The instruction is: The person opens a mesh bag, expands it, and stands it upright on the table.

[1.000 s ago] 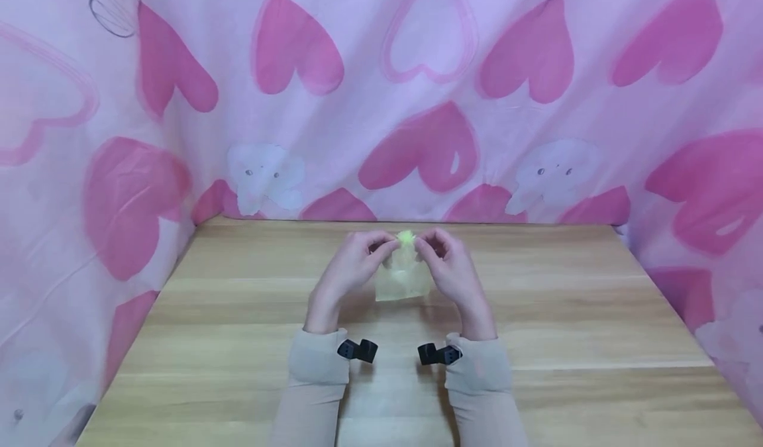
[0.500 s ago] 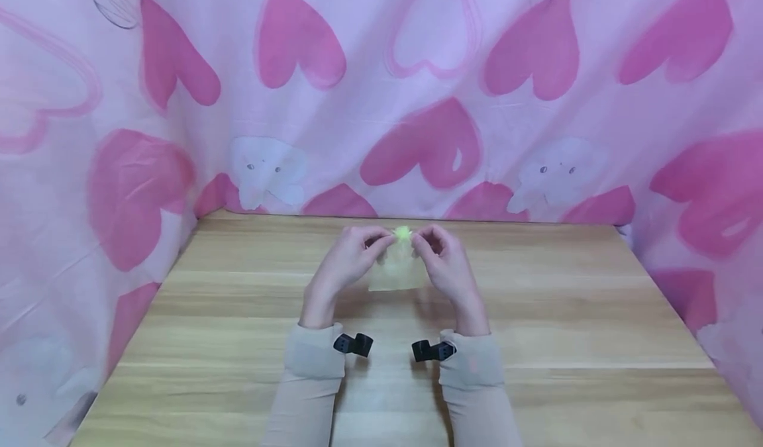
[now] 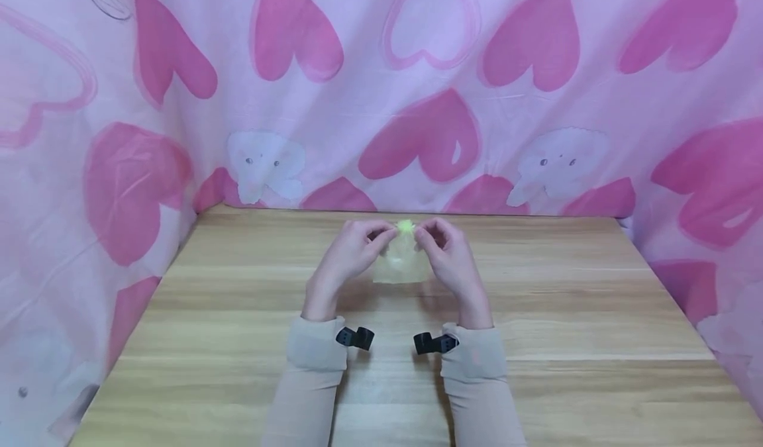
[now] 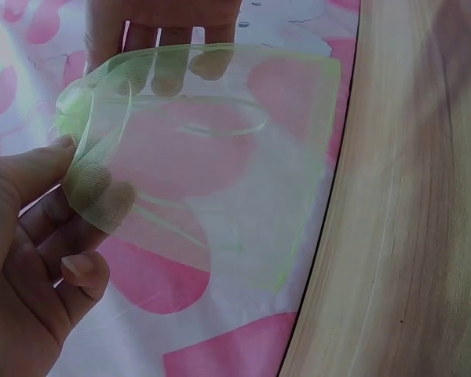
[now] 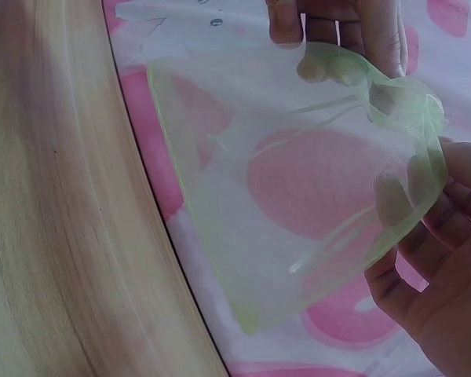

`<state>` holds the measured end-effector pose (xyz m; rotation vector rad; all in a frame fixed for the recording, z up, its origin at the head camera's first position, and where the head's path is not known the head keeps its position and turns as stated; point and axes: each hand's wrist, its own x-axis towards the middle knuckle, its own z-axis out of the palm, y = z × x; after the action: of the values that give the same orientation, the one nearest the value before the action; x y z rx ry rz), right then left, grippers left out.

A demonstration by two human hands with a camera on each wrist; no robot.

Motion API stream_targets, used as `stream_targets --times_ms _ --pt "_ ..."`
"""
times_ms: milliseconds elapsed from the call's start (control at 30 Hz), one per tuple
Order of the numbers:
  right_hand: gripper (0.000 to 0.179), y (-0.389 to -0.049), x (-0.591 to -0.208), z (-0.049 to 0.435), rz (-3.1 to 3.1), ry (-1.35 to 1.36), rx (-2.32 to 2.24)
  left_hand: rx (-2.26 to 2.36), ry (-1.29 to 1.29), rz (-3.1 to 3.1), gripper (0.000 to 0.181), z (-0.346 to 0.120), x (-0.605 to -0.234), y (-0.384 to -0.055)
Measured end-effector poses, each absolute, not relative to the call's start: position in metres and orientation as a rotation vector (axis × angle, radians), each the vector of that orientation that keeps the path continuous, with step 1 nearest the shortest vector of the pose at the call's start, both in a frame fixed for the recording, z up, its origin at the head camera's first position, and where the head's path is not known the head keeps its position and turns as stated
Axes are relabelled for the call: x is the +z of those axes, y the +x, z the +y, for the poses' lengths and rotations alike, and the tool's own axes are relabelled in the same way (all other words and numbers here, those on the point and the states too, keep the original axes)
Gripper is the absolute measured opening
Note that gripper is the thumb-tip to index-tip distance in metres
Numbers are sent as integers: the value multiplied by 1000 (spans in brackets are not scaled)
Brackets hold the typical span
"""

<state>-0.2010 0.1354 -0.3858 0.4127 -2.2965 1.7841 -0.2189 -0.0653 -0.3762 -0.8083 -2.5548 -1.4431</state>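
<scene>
A sheer pale-green mesh pouch (image 3: 402, 268) hangs between the two hands over the far part of the table, its neck bunched at the top. My left hand (image 3: 352, 251) pinches the bunched neck from the left between thumb and fingers. From the right, my right hand (image 3: 450, 255) pinches the same neck. The left wrist view shows the pouch (image 4: 220, 173) spread flat below the neck, with fingertips visible through the mesh. Thin pale strips show through the pouch (image 5: 298, 181) in the right wrist view.
The wooden table (image 3: 572, 314) fills the lower view. A pink curtain (image 3: 334, 129) with hearts surrounds its back and sides. A small black camera (image 3: 356, 338) sits on the left cuff, and another black camera (image 3: 435, 343) on the right cuff.
Both hands keep pinching the neck and stay close together. The pouch's lower edge has swung up a little toward the hands in the head view. The whole head view has shifted slightly.
</scene>
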Motion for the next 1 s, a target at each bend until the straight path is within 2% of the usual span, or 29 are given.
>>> stream_targets --times_ms 233,1000 --pt "15 -186 -361 130 -2289 430 1790 -1448 -802 -2540 20 -65 -375 -220" --pt "15 -185 -361 137 -2190 442 1884 -1439 -840 -2482 24 -64 -378 -222"
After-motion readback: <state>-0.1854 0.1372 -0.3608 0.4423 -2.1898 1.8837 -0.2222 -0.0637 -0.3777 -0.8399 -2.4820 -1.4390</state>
